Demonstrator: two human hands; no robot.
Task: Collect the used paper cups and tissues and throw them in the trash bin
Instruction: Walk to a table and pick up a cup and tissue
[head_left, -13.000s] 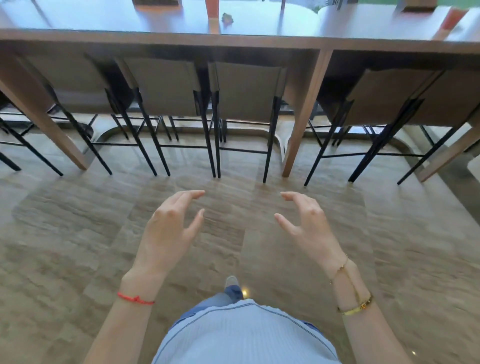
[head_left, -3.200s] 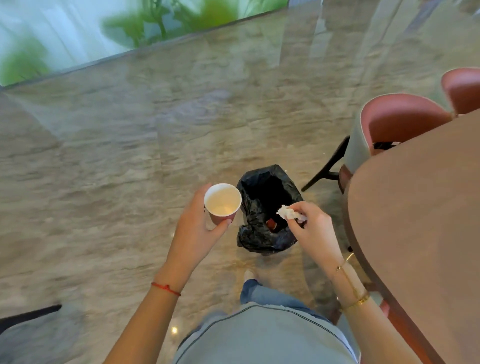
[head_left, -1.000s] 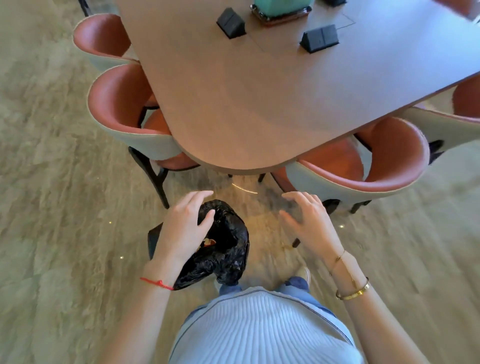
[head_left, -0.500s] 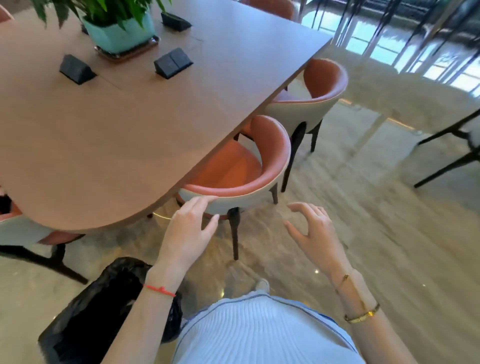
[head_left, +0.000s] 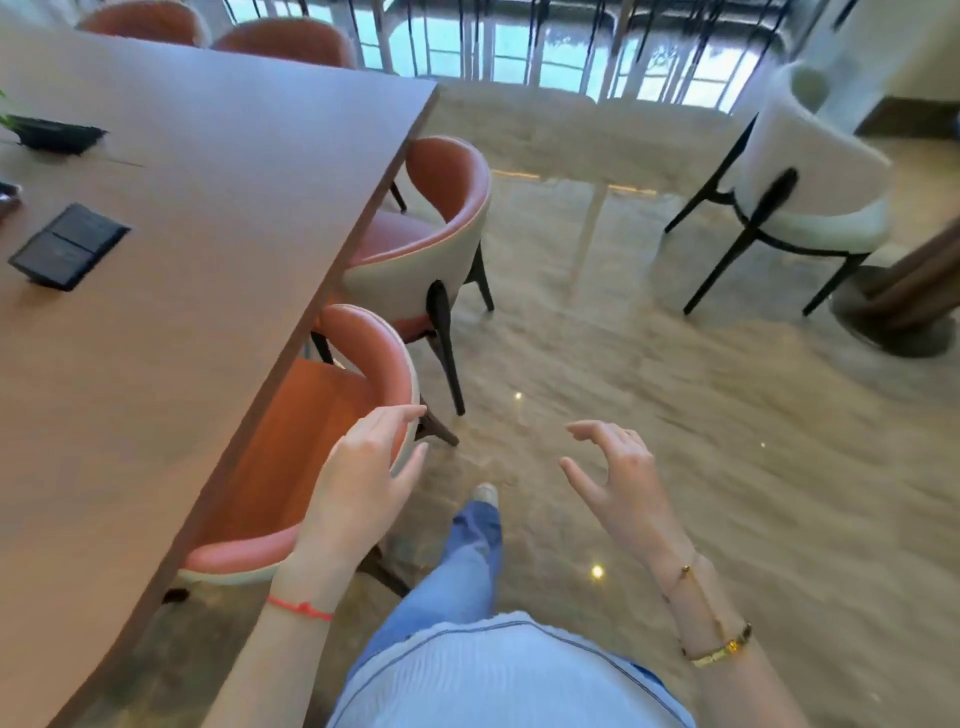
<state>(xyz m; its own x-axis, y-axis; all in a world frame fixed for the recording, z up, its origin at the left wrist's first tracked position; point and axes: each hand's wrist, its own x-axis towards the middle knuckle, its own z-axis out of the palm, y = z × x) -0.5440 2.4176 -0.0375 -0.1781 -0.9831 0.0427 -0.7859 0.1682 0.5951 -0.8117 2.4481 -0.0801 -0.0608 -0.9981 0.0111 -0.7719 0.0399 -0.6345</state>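
My left hand (head_left: 363, 478) hovers in front of me over the back of a pink chair, fingers spread and holding nothing. My right hand (head_left: 618, 478) hangs over the marble floor beside it, fingers curled apart and also empty. No paper cup, tissue or trash bin shows in the head view.
A long brown table (head_left: 171, 291) fills the left, with black socket boxes (head_left: 67, 252) on it. Pink chairs (head_left: 317, 415) (head_left: 431, 228) are tucked along its right edge. A white chair (head_left: 810, 171) and a round pedestal base (head_left: 898, 322) stand at the right. Marble floor (head_left: 623, 338) lies ahead.
The view has swung right along the table: the black trash bin has dropped out of sight at the lower left. Both hands stay empty and spread, as half a second ago.
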